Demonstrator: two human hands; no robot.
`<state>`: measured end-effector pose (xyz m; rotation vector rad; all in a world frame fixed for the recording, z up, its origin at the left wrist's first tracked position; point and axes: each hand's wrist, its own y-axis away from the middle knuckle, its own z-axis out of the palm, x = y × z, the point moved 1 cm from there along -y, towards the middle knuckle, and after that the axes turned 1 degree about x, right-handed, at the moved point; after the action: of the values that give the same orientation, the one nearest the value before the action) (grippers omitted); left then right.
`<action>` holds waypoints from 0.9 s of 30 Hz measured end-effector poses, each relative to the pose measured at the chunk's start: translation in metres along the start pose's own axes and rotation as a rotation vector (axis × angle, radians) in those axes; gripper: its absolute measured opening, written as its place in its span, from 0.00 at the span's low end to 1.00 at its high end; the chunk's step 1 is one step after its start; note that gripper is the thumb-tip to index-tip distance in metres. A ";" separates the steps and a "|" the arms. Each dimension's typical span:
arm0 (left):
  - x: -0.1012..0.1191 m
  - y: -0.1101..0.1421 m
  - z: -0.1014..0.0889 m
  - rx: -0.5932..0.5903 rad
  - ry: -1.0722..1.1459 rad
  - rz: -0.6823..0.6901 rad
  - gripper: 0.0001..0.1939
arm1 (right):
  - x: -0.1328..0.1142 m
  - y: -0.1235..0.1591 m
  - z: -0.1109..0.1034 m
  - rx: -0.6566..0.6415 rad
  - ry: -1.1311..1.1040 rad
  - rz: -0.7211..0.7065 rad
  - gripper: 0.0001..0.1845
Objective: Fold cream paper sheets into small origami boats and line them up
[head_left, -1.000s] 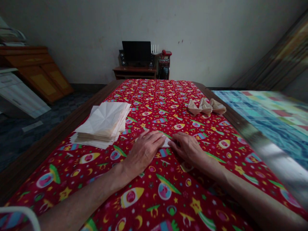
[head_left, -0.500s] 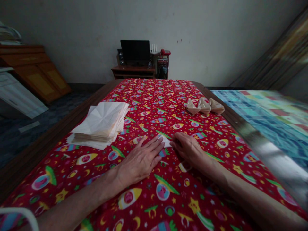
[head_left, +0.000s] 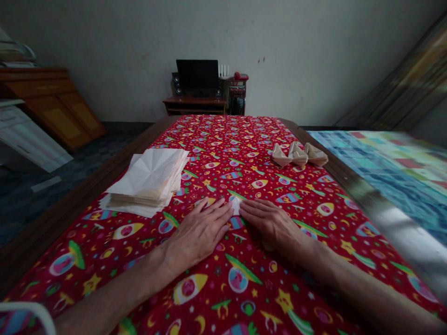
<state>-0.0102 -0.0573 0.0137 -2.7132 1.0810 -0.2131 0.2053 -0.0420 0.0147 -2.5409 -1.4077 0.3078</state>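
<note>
A small folded piece of white paper [head_left: 236, 206] lies flat on the red patterned cloth [head_left: 223, 172], partly covered by fingers at both sides. My left hand [head_left: 206, 228] rests palm down with its fingers stretched out, the tips on the paper's left edge. From the right, my right hand [head_left: 270, 221] lies over the paper's other edge, its fingers extended and flat. To the left is a stack of creased white paper sheets [head_left: 148, 179]. Three folded beige paper shapes [head_left: 298, 155] stand in a row at the far right of the cloth.
Dark wooden table edges [head_left: 115, 179] border the cloth. Beyond its far end are a monitor [head_left: 197, 77] and a red telephone [head_left: 240, 76] by the wall. A bed with a blue checked cover [head_left: 391, 172] is at the right, and a wooden cabinet [head_left: 66, 104] at the left.
My right hand has gone from curled fingers at the paper's right corner to flat fingers laid over it. Less of the paper shows now. My left hand has hardly moved.
</note>
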 end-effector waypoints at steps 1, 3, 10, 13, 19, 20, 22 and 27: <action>-0.001 0.000 -0.001 0.010 -0.014 0.002 0.20 | 0.002 0.002 0.001 0.003 -0.004 0.013 0.28; -0.002 0.001 -0.002 0.030 -0.043 0.007 0.18 | 0.004 0.004 0.002 -0.005 -0.007 0.029 0.28; -0.008 0.001 -0.005 0.152 -0.098 -0.016 0.14 | 0.003 -0.002 -0.001 -0.022 -0.015 0.074 0.18; -0.015 -0.002 -0.004 0.199 -0.049 -0.071 0.13 | 0.002 -0.009 -0.004 -0.002 -0.003 0.097 0.09; -0.021 -0.005 0.001 0.236 0.073 -0.117 0.12 | 0.007 -0.021 -0.001 -0.013 0.108 0.144 0.10; -0.020 -0.005 0.001 0.237 0.078 -0.116 0.11 | 0.009 -0.022 0.001 -0.007 0.087 0.146 0.11; -0.020 -0.005 0.002 0.241 0.087 -0.110 0.11 | 0.012 -0.021 0.004 0.014 0.024 0.144 0.12; -0.021 -0.006 0.006 0.254 0.170 -0.131 0.10 | 0.019 -0.021 0.008 0.100 -0.127 0.133 0.11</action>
<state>-0.0199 -0.0381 0.0082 -2.5719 0.8506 -0.5712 0.1961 -0.0142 0.0122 -2.5766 -1.2333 0.5573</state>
